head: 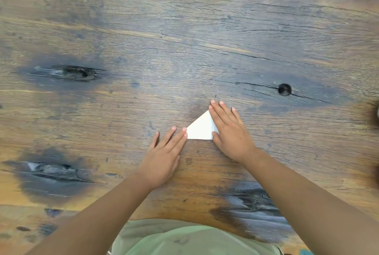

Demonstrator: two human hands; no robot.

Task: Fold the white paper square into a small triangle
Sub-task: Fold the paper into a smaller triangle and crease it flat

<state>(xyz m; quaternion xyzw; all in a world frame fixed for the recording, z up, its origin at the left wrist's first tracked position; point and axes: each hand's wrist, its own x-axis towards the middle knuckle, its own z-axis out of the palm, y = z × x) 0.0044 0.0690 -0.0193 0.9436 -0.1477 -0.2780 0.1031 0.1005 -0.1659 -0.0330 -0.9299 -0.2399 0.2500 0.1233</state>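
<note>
The white paper lies folded into a small triangle on the wooden table, its point toward the far side. My right hand rests flat over the paper's right part, fingers stretched along its right edge and covering it. My left hand lies flat on the table, its fingertips touching the triangle's left corner. A fold line shows near the right hand's thumb. Neither hand grips the paper; both press down with fingers spread.
The table is rough dark-stained wood with knots and round holes. Its near edge runs just in front of my green shirt. A dark blurred object sits at the right border.
</note>
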